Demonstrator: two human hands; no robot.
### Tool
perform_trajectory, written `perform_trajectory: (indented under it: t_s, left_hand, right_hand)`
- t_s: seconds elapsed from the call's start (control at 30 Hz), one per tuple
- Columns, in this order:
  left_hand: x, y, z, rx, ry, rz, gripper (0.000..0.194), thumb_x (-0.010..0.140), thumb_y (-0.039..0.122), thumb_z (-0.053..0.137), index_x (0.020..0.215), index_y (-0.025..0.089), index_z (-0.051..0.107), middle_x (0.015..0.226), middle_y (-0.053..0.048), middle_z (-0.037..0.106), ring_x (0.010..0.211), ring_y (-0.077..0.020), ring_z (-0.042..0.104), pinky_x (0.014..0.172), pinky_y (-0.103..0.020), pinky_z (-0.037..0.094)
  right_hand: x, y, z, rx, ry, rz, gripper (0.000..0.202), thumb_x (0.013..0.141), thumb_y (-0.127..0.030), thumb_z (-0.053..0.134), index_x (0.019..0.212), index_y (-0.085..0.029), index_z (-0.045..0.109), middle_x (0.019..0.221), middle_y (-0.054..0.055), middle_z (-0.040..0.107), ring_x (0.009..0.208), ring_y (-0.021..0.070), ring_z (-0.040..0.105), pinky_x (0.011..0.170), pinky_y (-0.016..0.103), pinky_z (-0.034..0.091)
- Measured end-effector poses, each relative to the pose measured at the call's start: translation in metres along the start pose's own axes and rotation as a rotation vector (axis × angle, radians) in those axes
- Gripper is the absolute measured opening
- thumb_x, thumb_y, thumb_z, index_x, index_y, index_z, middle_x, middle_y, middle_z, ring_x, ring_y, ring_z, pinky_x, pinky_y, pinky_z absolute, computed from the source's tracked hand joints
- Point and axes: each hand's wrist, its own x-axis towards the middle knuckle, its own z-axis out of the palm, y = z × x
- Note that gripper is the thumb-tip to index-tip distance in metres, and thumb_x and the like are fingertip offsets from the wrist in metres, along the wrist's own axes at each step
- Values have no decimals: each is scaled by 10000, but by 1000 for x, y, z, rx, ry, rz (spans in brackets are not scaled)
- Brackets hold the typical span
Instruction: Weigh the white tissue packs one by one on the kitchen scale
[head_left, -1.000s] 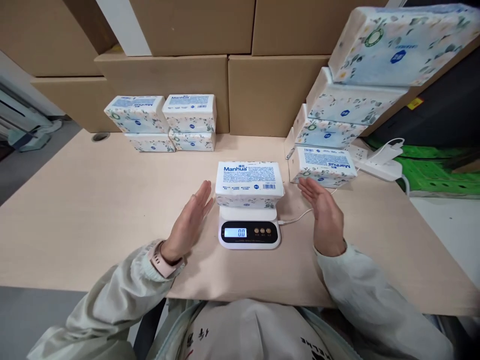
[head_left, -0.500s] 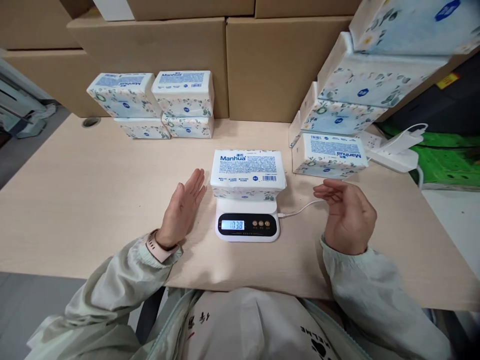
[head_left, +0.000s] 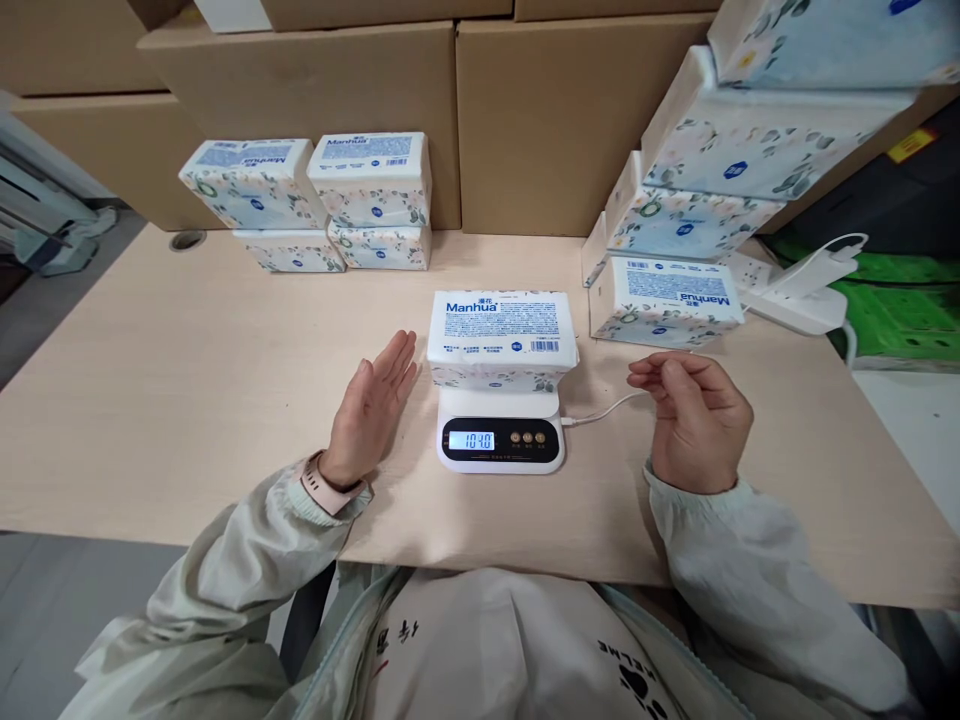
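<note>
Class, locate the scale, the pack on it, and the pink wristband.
Scale (head_left: 502, 437): head view, on its black panel.
Pack (head_left: 501, 332): head view, middle of its printed top.
Pink wristband (head_left: 325, 491): head view, on its strap.

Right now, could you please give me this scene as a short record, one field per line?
Scale: white, with one Manhua pack on top
Display: lit, seems to read 104.0
Left hand: open, beside the pack, not touching
Right hand: loosely curled, right of the scale, apparently empty
Cable: white, joins the scale's right side
Back left: four packs, two stacks of two
Back right: taller pile of packs, cut off at top
</note>
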Motion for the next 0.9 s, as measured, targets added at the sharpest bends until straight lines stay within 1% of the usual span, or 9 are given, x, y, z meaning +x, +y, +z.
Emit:
perform_trajectory:
  t_s: [0.17, 0.43, 0.53, 0.6, 0.67, 0.7, 0.77, 0.83, 0.9]
  left_hand:
    - [-1, 0, 0, -12, -12, -2, 694, 1057, 712, 517, 1562, 254, 647, 1771, -57, 418, 1727, -298, 248, 1450, -526, 184]
    - [-4, 2, -1, -48, -16, 8, 648, 1034, 719, 581, 1465, 259, 728, 1714, -53, 509, 1708, -306, 305, 1446, -536, 211]
    - [-6, 4, -2, -60, -30, 2, 610, 1034, 710, 597, 1433, 275, 751, 1698, -35, 532, 1707, -296, 311, 1448, -533, 213]
    - [-7, 4, -3, -60, -44, 5, 583, 1037, 702, 602, 1426, 296, 757, 1693, -15, 539, 1711, -287, 305, 1452, -530, 205]
    - [-8, 3, -3, -38, -66, 18, 562, 1044, 687, 605, 1441, 316, 748, 1698, 2, 531, 1715, -281, 293, 1457, -527, 187]
    - [-7, 3, -3, -16, -80, 29, 557, 1049, 674, 608, 1460, 319, 736, 1708, 6, 518, 1717, -283, 286, 1459, -528, 175]
    - [-5, 1, -2, 45, -113, 58, 570, 1054, 649, 619, 1506, 312, 703, 1731, 0, 483, 1721, -302, 270, 1456, -545, 164]
    - [-1, -1, 1, 101, -168, 91, 592, 1060, 640, 616, 1545, 306, 673, 1750, -8, 453, 1719, -326, 267, 1448, -562, 177]
    - [4, -2, 5, 124, -248, 122, 582, 1079, 616, 594, 1579, 322, 642, 1772, 0, 418, 1721, -327, 260, 1449, -549, 190]
  right_hand:
    - [0, 1, -2, 11, -40, 21, 160, 875, -391, 859, 868, -241, 803, 821, 12, 766, 786, 174, 729, 770, 353, 617]
    - [1, 7, 1, 6, -27, 14, 157, 860, -363, 867, 897, -218, 816, 809, 5, 777, 759, 141, 719, 758, 306, 597]
    - [2, 9, 0, -12, -26, 22, 167, 862, -379, 861, 883, -220, 811, 806, 6, 773, 751, 149, 716, 767, 326, 604]
    - [0, 9, -3, -66, -62, 26, 211, 875, -423, 852, 913, -219, 812, 848, 24, 793, 803, 180, 741, 859, 388, 635]
    - [-2, 9, -6, -180, -199, 23, 303, 920, -490, 812, 1078, -232, 821, 1076, 69, 836, 1035, 248, 781, 1070, 506, 615]
    - [-4, 9, -6, -249, -292, 20, 375, 948, -532, 777, 1200, -256, 805, 1245, 85, 819, 1205, 286, 757, 1187, 571, 554]
    - [-8, 8, -5, -368, -470, 10, 512, 993, -615, 695, 1426, -343, 710, 1541, 66, 691, 1493, 342, 603, 1337, 674, 376]
    - [-11, 6, 0, -442, -606, -23, 580, 1009, -676, 632, 1533, -427, 615, 1651, 19, 597, 1613, 376, 468, 1378, 738, 244]
    - [-13, -1, 10, -481, -742, -72, 616, 1026, -695, 579, 1597, -467, 535, 1683, -8, 555, 1650, 398, 403, 1382, 771, 176]
